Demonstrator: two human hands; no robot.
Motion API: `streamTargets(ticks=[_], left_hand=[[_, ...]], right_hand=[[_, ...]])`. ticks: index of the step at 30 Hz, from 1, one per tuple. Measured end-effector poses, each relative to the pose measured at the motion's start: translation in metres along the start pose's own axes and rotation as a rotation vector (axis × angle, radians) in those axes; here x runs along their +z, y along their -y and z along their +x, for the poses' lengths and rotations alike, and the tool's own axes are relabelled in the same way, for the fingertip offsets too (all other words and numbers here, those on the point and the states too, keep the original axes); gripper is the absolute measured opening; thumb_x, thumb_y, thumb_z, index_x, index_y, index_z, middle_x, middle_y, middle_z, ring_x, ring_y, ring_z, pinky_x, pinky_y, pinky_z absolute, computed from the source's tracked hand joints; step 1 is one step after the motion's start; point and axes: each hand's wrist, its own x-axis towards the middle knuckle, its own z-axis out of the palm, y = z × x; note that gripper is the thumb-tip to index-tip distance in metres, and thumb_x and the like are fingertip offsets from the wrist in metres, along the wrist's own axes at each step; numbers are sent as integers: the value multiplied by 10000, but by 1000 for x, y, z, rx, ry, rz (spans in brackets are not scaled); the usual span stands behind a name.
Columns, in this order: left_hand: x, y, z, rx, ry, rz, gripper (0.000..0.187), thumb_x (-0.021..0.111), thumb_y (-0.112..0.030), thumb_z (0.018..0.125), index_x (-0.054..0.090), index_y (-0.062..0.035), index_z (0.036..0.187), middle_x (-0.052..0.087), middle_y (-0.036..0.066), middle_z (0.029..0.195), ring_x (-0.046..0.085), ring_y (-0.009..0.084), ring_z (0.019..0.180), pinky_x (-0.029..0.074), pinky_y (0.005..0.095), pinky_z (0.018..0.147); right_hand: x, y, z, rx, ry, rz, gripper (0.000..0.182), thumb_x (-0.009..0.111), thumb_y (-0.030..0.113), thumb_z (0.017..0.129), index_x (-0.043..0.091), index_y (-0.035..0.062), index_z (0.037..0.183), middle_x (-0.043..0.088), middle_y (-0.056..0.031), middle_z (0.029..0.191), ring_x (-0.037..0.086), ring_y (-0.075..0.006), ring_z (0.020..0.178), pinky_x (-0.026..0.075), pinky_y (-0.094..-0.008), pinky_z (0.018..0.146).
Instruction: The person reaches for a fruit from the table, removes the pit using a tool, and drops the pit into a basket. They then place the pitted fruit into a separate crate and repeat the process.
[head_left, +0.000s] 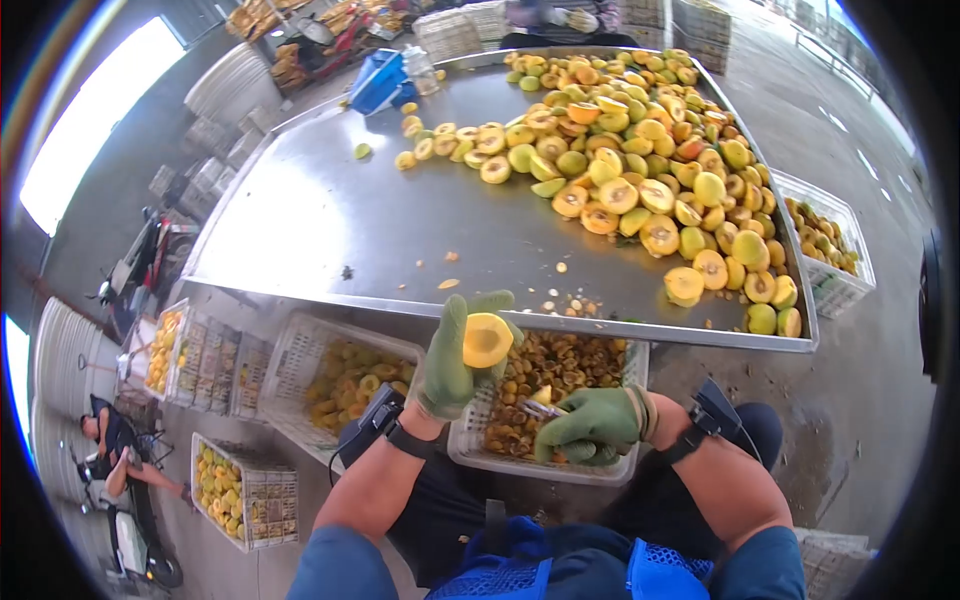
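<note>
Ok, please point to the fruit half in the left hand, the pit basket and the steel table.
fruit half (486, 340), head view, cut face
pit basket (545, 467), head view, near rim
steel table (340, 215), head view, bare top

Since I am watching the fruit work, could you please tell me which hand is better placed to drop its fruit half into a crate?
Probably the left hand: it holds the fruit half above the crates.
</note>
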Motion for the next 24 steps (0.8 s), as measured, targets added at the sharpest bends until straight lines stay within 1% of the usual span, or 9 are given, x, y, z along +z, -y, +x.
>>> streamTargets(ticks=[3, 6, 7, 8, 11, 13, 18, 21, 24], left_hand=[[-14, -3, -7, -28, -19, -63, 723, 329, -629, 1067, 573, -11, 1350, 716, 97, 870, 576, 89, 540, 427, 202, 454], [-71, -2, -20, 179, -40, 586, 523, 467, -462, 1071, 609, -21, 1313, 703, 85, 978, 656, 151, 727, 534, 272, 587], [-79, -16, -27, 181, -26, 694, 452, 505, -397, 1070, 618, -27, 1304, 701, 91, 1016, 682, 181, 793, 565, 298, 632], [-77, -46, -40, 79, 9, 646, 379, 531, -318, 1063, 623, -37, 1301, 701, 113, 1059, 708, 222, 862, 587, 328, 675], [-175, -42, -44, -157, 101, 1495, 405, 551, -345, 1019, 650, -48, 1275, 702, 184, 1130, 700, 330, 997, 570, 400, 851], [-156, -72, -45, -500, -3, 1793, 441, 578, -386, 989, 663, -39, 1248, 697, 216, 1174, 683, 374, 1053, 539, 424, 937], [-127, -53, 93, 36, -291, 1130, 449, 617, -425, 952, 689, -58, 1200, 673, 236, 1247, 648, 413, 1114, 513, 460, 960], [-137, 0, 230, 508, -307, 1269, 564, 616, -507, 952, 653, -18, 1230, 695, 120, 1003, 655, 210, 759, 537, 344, 712], [-129, 34, 356, 309, -479, 1067, 611, 660, -515, 915, 639, -14, 1266, 710, 142, 1068, 687, 260, 789, 549, 372, 742]], right_hand=[[16, 6, -1, 144, -259, -296, 377, 655, 414, 940, 758, 54, 978, 585, -12, 628, 566, -124, 518, 481, -302, 499], [23, -3, 1, 26, -278, -493, 417, 612, 471, 940, 738, 74, 950, 633, -22, 688, 608, -145, 560, 506, -322, 515], [26, -5, -3, -97, -275, -604, 434, 591, 476, 943, 718, 62, 966, 708, -105, 793, 703, -255, 726, 563, -392, 685], [27, -11, -5, -147, -307, -743, 427, 591, 471, 943, 712, 65, 998, 716, -135, 833, 707, -296, 793, 557, -414, 743], [32, -25, -7, -163, -381, -900, 441, 596, 463, 950, 666, 65, 1126, 719, -254, 1009, 684, -438, 1024, 515, -494, 932], [37, -20, -23, -186, -519, -877, 348, 605, 395, 955, 623, 56, 1029, 696, -225, 935, 678, -415, 871, 526, -480, 801], [27, -17, -27, -318, -777, -727, 279, 663, 318, 936, 588, 53, 978, 672, -197, 813, 672, -406, 759, 525, -470, 706], [35, -6, -34, -420, -853, -653, 250, 688, 276, 923, 596, 60, 1009, 670, -189, 785, 679, -397, 748, 530, -456, 683], [42, -3, -38, -451, -905, -601, 289, 671, 274, 936, 605, 74, 1134, 689, -182, 854, 688, -394, 799, 543, -454, 717]])
